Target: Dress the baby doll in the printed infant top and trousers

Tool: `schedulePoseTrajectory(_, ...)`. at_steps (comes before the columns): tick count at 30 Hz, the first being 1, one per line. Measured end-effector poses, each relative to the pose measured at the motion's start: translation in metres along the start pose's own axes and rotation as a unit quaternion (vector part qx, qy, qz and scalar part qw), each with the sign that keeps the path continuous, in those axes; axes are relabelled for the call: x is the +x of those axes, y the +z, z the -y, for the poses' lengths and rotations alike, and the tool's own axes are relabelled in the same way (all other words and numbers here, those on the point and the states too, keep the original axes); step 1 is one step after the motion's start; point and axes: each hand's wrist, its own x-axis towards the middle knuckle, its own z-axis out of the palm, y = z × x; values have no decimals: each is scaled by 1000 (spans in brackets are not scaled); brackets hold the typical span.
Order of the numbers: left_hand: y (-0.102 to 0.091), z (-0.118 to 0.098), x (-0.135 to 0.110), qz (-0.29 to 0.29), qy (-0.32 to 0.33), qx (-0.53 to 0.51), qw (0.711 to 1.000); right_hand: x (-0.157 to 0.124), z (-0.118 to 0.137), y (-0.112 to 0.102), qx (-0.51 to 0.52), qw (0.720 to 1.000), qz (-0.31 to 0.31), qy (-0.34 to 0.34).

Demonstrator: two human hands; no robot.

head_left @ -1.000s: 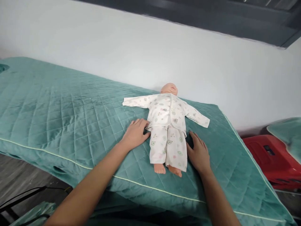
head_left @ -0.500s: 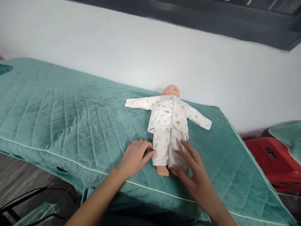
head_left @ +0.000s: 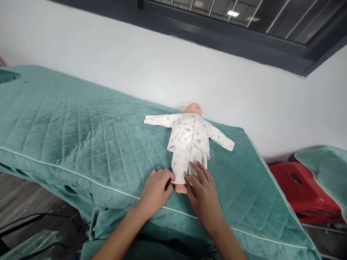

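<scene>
A baby doll lies on its back on the green quilted cover, its arms spread. It wears a white printed button-front shirt and matching pants. My left hand pinches the outer edge of the cuff on the pant leg at left. My right hand has thumb and index finger at the inner edge of that same cuff, its other fingers lying over the second leg. One small foot pokes out below the cuff between my hands. The other foot is hidden behind my right hand.
A green quilted cover drapes the bed, with a hole at its far left end. Behind stands a white wall below a dark-framed window. A red case sits beyond the right edge. Cables hang at lower left.
My right hand has moved left from the doll's other leg to the cuff at left. My left hand has come down to that cuff's outer edge. The view has shifted slightly.
</scene>
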Motion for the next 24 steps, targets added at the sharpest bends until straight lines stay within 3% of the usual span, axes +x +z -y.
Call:
schedulePoseTrajectory(6, -6, -4, -16, -48, -44, -137, 988, -10, 8, -15, 41, 999, -32, -11)
schedulePoseTrajectory(10, -8, 1, -30, -57, -48, -91, 993, -23, 2, -17, 64, 998, -22, -3)
schedulePoseTrajectory(13, -14, 12, -49, -69, -40, -53, 995, -36, -10, -19, 104, 993, -34, 49)
schedulePoseTrajectory(16, -28, 34, -80, -117, -47, 4, 992, -54, -25, -17, 112, 989, -51, 87)
schedulePoseTrajectory(21, -67, 93, -145, -174, -59, 168, 969, -86, -51, -4, 129, 989, -21, 74)
schedulePoseTrajectory(24, -91, 131, -180, -193, -159, 255, 934, -99, -56, 4, 172, 979, -50, 100)
